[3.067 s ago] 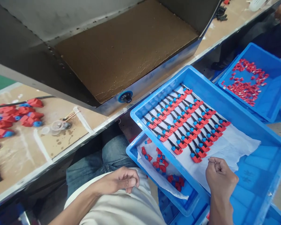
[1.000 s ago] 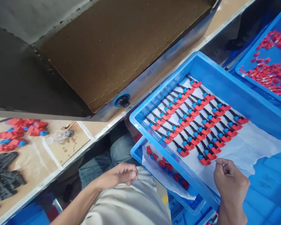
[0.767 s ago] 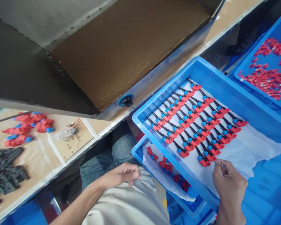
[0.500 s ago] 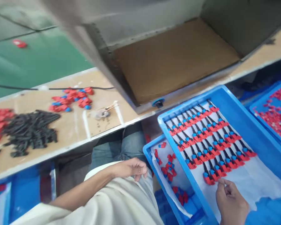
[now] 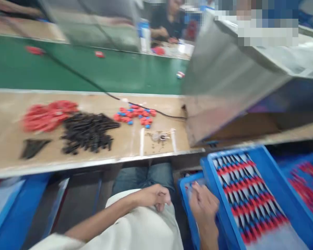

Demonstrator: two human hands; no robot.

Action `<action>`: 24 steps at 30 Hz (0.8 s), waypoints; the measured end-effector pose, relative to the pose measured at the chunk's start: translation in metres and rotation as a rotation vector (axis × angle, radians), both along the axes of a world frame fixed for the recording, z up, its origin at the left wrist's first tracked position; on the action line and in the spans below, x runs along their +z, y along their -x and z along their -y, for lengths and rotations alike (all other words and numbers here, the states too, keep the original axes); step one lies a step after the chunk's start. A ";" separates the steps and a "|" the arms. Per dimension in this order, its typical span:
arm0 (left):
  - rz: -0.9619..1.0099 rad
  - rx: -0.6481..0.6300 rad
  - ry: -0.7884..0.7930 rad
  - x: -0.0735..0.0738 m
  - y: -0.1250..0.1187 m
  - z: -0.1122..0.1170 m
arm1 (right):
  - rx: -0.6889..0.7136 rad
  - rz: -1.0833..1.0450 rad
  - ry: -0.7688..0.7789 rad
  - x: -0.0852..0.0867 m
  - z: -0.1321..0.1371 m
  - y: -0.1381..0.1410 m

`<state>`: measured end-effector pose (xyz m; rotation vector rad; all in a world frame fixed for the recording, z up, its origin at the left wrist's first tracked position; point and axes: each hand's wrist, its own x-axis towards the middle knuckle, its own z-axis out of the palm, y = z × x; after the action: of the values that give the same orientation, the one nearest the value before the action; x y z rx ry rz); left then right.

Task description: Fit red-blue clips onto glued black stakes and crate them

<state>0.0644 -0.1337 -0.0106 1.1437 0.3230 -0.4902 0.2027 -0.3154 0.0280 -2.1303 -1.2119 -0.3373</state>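
My left hand [image 5: 154, 197] rests on my pale shirt at my lap, its fingers curled in with nothing showing in them. Blurred by motion, my right hand [image 5: 203, 205] hovers over the lower blue tray [image 5: 184, 185], just left of the upper blue tray [image 5: 216, 173]; I cannot make out its fingers. That upper tray holds several rows of red, blue and black parts [image 5: 250, 196] laid on white paper.
The bench carries a heap of black parts [image 5: 87, 133], red pieces [image 5: 45, 114], red-and-blue parts [image 5: 135, 116], a small clear cup [image 5: 160, 136] and a metal box [image 5: 224, 90]. Beyond lies a green belt [image 5: 94, 73], with another person [image 5: 167, 24] seated across.
The view swung up and left, bringing the belt and far bench into sight. My right hand left the upper tray's paper and moved left over the lower tray. My left hand stayed put.
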 end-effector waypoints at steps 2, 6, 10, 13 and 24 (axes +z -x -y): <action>-0.004 0.014 -0.012 -0.001 0.016 -0.012 | 0.075 0.080 -0.055 0.008 -0.023 0.009; -0.056 -0.015 0.012 -0.009 0.027 -0.027 | -0.018 0.085 -0.082 0.015 -0.038 0.012; -0.113 0.014 0.004 -0.016 0.021 -0.025 | -0.052 0.016 -0.139 0.005 -0.025 0.019; -0.142 0.033 0.008 -0.013 0.007 -0.018 | -0.040 -0.045 -0.156 -0.006 -0.018 0.020; -0.183 0.120 -0.084 -0.006 -0.033 0.018 | 0.201 -0.149 -0.067 -0.022 -0.044 0.016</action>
<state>0.0973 -0.1520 -0.0168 1.1554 0.5726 -0.4804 0.1864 -0.2711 0.0059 -1.9200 -1.2953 -0.1261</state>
